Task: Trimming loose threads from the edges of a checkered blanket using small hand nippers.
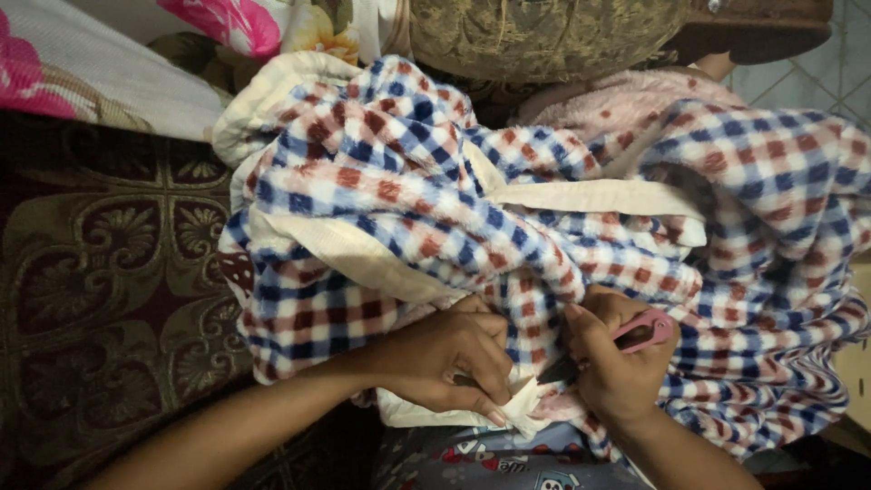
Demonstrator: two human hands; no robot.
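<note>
Trimming step: left hand (445, 358) pinched the checked fleece blanket's (408, 200) cream hem (526, 408); right hand (617, 363), at 3 o'clock, gripped pink thread snips (640, 331). Next cut likely needs taut cloth.

Single head-worn view, looking steeply down from above, close to both hands (535, 363) at lower centre, forearms entering from the bottom edge, checked blanket (435, 200) filling mid-frame, patterned cover (100, 272) at left

Dim, soft light; shadowed lower edges
</note>
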